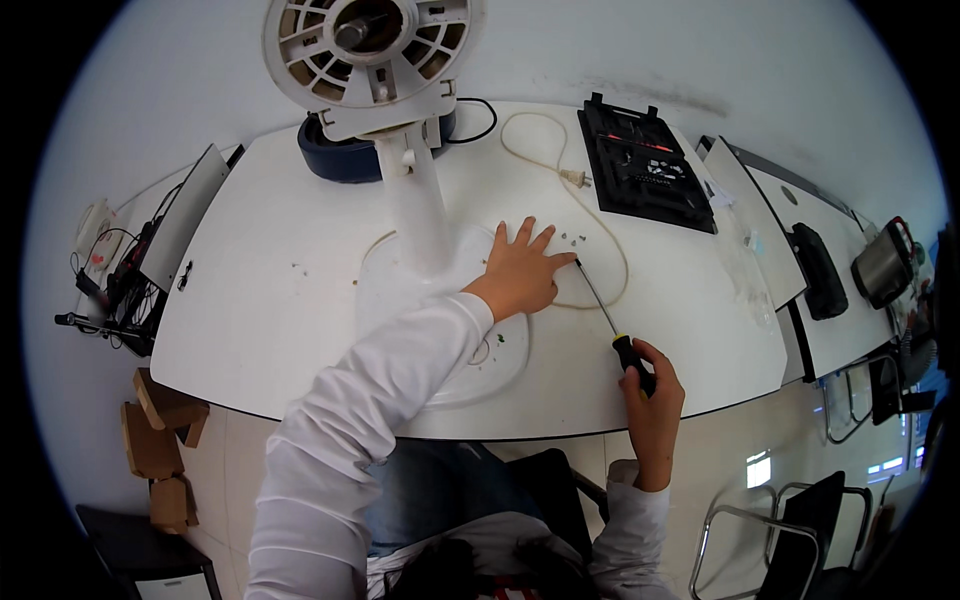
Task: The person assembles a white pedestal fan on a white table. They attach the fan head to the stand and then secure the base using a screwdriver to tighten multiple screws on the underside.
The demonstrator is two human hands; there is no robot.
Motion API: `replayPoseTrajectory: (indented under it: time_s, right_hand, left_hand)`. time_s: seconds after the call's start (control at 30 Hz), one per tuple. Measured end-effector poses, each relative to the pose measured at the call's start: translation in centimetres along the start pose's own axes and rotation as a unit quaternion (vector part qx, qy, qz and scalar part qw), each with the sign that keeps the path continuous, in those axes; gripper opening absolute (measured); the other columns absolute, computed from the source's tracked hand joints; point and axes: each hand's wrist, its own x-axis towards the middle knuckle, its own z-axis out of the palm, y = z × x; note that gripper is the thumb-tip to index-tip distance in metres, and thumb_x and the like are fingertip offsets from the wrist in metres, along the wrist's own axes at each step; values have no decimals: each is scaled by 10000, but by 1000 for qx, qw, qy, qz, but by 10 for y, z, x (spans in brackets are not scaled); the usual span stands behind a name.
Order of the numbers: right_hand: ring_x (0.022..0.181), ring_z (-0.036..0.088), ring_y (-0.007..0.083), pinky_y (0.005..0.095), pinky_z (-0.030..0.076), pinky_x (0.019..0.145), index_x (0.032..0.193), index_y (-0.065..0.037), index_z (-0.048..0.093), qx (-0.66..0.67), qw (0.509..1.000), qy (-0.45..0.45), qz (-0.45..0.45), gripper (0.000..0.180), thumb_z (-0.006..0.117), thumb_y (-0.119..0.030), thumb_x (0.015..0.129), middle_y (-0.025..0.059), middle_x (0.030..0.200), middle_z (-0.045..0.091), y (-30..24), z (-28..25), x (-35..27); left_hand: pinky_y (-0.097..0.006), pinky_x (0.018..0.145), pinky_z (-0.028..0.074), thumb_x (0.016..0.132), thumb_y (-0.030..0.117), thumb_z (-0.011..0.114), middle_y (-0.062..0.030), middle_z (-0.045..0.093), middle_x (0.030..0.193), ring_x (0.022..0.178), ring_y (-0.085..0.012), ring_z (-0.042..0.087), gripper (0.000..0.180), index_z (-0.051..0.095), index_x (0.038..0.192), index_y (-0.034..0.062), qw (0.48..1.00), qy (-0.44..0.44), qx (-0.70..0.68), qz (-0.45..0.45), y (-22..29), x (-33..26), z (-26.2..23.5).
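Note:
My left hand point(520, 268) lies palm down with its fingers spread, over the edge of the white fan base point(505, 365) and the tabletop beside it. In my right hand point(656, 408) is a screwdriver point(626, 353) with a black and yellow handle. The shaft slants up and left, its tip close to my left thumb; whether they touch I cannot tell. Just beyond that tip lie several small screws point(573, 240). The fan's white column point(415, 200) rises from the base, topped by a round motor housing point(383, 92) without blades.
A black tool case point(655, 205) lies open at the back right of the white table point(250, 300). The beige power cord point(622, 245) loops between case and fan, ending in a plug point(575, 178). Behind the column sits a dark blue round object point(340, 163). Cardboard boxes point(150, 445) stand left, chairs point(805, 530) right.

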Motion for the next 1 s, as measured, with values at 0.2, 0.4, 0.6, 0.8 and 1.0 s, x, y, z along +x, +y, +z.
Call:
replayPoseTrajectory:
  time_s: [0.2,0.4,0.6,0.8,1.0]
  right_hand:
    - [764,624,235,322,509,694,1136,0,576,0,1000,-21,-13,258,538,-18,881,151,1015,624,-1,-4,-2]
    - [612,581,98,218,429,461,1173,-6,583,41,998,-35,43,266,457,-98,957,68,812,614,-2,-7,-2]
    - [584,568,91,208,431,450,1196,-7,577,99,989,-63,91,302,417,-149,982,49,763,589,-7,-13,-4]
    - [602,569,97,210,432,470,1175,-13,586,146,984,-30,102,274,428,-87,963,91,913,616,-5,-15,-13]
    - [631,546,82,198,411,491,1219,-18,552,202,975,-2,88,292,461,-106,957,74,936,615,0,-15,-21]
  left_hand:
    - [-584,1041,232,821,300,511,-108,323,1481,1382,-377,207,573,411,1382,362,1000,-10,4,-6,1,0,0]
    - [-571,1028,248,821,303,504,-97,316,1488,1381,-389,205,581,397,1383,400,999,-41,-4,-13,3,6,-4]
    - [-559,1025,253,820,308,497,-100,298,1498,1379,-399,203,579,394,1376,434,998,-67,-9,-19,3,7,-11]
    - [-551,1024,254,819,326,507,-127,286,1499,1378,-404,197,609,372,1412,348,999,-39,1,-22,5,7,-3]
    - [-545,1015,282,806,316,561,-154,342,1448,1350,-391,250,616,408,1386,178,997,61,-36,-40,-3,0,9]
